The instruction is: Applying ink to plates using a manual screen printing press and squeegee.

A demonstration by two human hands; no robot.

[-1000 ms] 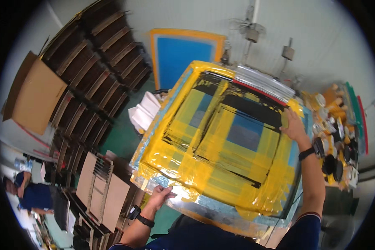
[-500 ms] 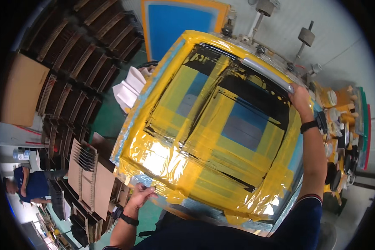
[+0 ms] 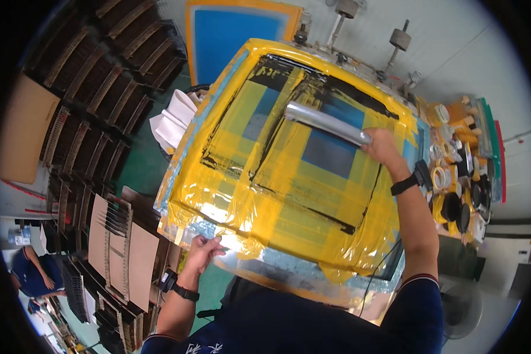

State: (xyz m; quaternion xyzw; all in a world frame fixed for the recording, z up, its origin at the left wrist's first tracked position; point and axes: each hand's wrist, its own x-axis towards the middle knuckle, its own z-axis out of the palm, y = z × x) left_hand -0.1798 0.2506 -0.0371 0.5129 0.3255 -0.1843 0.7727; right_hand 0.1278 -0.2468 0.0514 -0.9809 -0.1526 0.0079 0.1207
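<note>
A screen-printing frame point(image 3: 271, 262) lies before me, its mesh taped over with yellow film. Black ink point(image 3: 360, 97) is pooled along the far end and smeared in streaks around two blue-grey windows point(image 3: 327, 154). My right hand point(image 3: 383, 146) is closed around the right end of a silver metal squeegee point(image 3: 327, 125), which lies across the mesh just nearer than the ink; its lower edge is hidden. My left hand point(image 3: 202, 253) pinches the near left edge of the frame between thumb and fingers.
Tape rolls and jars point(image 3: 448, 177) crowd a surface at the right. Dark drying racks point(image 3: 88, 100) line the left, with cardboard sheets point(image 3: 138, 259) below. White paper point(image 3: 177, 115) sticks out of a bin beside the frame. A blue screen point(image 3: 236, 41) leans behind; another person point(image 3: 35, 271) is at far left.
My right hand has drawn the squeegee from the far end toward me, over the middle of the mesh. My left hand stays at the frame's near left edge. The view has shifted slightly.
</note>
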